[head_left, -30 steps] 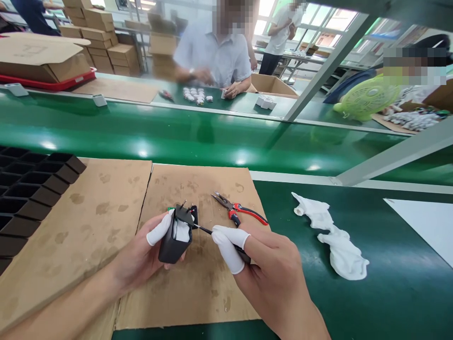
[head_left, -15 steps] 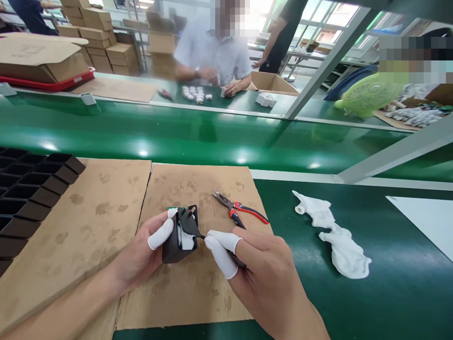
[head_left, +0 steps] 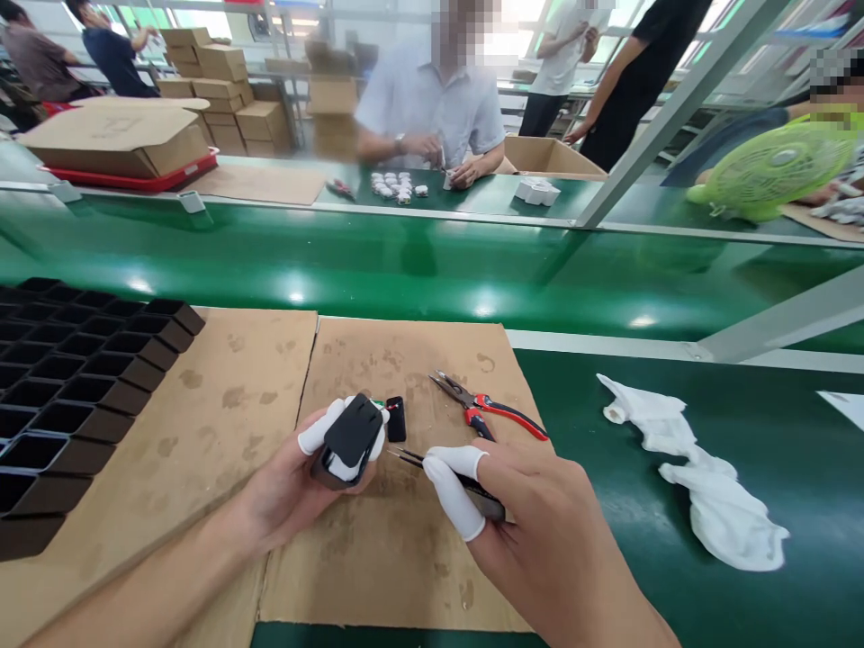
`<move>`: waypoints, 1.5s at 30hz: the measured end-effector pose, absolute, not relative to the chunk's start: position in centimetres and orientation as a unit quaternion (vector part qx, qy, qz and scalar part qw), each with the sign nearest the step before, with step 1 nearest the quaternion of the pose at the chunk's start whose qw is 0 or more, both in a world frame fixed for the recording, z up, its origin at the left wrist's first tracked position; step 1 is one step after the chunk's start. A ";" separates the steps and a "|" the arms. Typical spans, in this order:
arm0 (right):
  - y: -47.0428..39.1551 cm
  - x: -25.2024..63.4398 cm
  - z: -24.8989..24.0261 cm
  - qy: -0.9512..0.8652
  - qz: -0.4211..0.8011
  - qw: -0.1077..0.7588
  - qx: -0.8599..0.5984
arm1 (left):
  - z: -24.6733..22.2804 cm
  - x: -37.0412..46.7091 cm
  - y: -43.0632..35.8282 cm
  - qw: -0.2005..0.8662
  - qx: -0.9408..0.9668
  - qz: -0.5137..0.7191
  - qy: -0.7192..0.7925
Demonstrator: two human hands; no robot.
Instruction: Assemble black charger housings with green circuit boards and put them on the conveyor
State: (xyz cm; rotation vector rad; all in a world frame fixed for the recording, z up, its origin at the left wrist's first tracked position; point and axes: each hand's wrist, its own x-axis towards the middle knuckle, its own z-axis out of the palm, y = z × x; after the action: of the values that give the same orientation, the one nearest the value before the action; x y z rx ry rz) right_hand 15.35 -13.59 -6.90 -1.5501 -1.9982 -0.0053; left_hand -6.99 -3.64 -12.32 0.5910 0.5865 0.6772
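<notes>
My left hand [head_left: 290, 486], with white finger covers, holds a black plastic housing [head_left: 330, 468] with white material inside. A flat black piece [head_left: 354, 434] lies tilted over the housing's opening. Just right of it, a small black part [head_left: 396, 419] with red and green bits beside it rests on the cardboard [head_left: 378, 558]. My right hand [head_left: 513, 504], also with white finger covers, pinches dark tweezers [head_left: 472, 487], their tips pointing left, a little apart from the housing. Red-and-black pliers [head_left: 482, 402] lie behind my right hand.
Rows of black open housings [head_left: 74, 378] stand at the left. A crumpled white cloth [head_left: 708, 486] lies on the green table [head_left: 607, 540] at the right. Beyond the green belt [head_left: 378, 261], a person [head_left: 438, 117] handles small white parts [head_left: 395, 186]. A metal post slants up at the right.
The tweezers have come away from the housing. The flat black piece now covers more of its opening, and the small black part shows beside it. The whole view has shifted, with things appearing further right.
</notes>
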 end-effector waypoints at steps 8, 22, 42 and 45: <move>-12.6 13.1 -9.2 -0.781 -0.060 0.262 -0.564 | -11.8 -6.5 -2.8 0.819 0.320 0.378 0.291; -12.3 12.2 -10.9 -0.697 0.106 0.478 -0.524 | -14.2 -6.1 -3.7 0.782 0.432 0.373 0.251; -10.7 11.4 -13.4 -0.579 0.224 0.571 -0.537 | -14.2 -5.6 -3.3 0.749 0.459 0.395 0.268; -10.7 11.3 -13.7 -0.572 0.243 0.580 -0.526 | -14.2 -5.7 -3.2 0.744 0.462 0.398 0.272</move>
State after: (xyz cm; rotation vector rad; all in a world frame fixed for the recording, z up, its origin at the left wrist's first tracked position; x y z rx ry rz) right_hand 11.29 -10.67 -13.71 -1.2303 -1.3367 0.5683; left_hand -5.67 -3.21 -14.24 1.0124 0.5948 0.8718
